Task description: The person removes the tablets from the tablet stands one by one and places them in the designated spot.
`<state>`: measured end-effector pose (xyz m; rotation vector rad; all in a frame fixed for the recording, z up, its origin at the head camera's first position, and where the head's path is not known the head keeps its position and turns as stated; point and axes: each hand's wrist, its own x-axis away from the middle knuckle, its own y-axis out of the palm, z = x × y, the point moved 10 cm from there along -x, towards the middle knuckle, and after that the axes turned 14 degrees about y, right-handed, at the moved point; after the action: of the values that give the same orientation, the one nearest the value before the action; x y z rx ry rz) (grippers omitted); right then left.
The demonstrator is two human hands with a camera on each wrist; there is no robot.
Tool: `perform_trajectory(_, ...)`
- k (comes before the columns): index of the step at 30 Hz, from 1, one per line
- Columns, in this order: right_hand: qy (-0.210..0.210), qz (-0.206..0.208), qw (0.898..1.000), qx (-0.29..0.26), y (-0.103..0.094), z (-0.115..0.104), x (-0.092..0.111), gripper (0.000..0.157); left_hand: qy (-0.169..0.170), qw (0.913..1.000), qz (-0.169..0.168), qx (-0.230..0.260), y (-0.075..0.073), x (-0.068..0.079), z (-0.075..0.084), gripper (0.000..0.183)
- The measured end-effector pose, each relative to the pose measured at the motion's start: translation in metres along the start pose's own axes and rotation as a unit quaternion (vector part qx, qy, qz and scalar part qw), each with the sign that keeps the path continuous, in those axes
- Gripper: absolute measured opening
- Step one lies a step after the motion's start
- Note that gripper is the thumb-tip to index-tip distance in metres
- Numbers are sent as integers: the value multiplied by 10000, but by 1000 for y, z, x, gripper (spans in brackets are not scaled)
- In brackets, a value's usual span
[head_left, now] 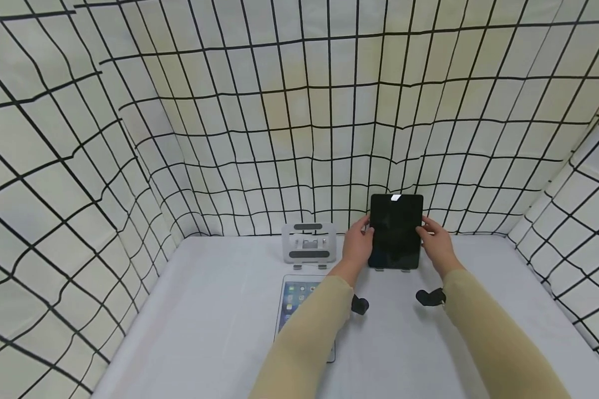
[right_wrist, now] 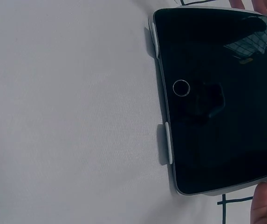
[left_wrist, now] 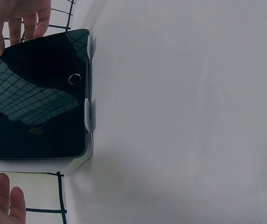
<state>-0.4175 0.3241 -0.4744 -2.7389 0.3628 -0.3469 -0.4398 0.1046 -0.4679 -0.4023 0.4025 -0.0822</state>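
Observation:
A black tablet (head_left: 395, 238) leans upright, its dark screen toward me and its home button near the bottom. Two small lips (right_wrist: 169, 142) of a pale stand (left_wrist: 35, 165) catch its lower edge; most of that stand is hidden behind the tablet. At the tablet's left side, my left hand (head_left: 358, 244) holds the edge, with the thumb at the front. My right hand (head_left: 436, 244) holds the opposite edge in the same way, fingers partly behind. A white tablet (head_left: 290, 296) with a lit icon screen lies flat, partly covered by my left forearm.
Left of the black tablet sits another pale stand (head_left: 285, 244) with dark pads and two front lips. The white table (head_left: 204, 321) meets walls of white cloth with black grid netting (head_left: 279, 166) behind and at both sides. Black wrist mounts (head_left: 431, 297) jut from both sleeves.

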Motion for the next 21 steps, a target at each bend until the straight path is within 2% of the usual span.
perform_trajectory(4, -13, 8, 10000, -15, 0, 3, -2, 56, 55, 9998, 29, -167, -3, -2, 1, 42)
perform_trajectory(9, -29, 168, 9998, 80, -3, 3, -3, 54, 162, 9975, 112, -685, -7, -3, 4, 40)
perform_trajectory(14, -389, 594, 9962, 503, -8, -7, 1, 49, 334, 9903, 345, -1303, -14, -5, 9, 38)
perform_trajectory(17, -640, 808, 9925, 664, -11, -14, 6, 46, 407, 9875, 470, -1450, -16, -5, 10, 37)
perform_trajectory(21, -693, 890, 9903, 815, -13, -14, 10, 46, 576, 9846, 479, -1580, -15, -4, 11, 36)
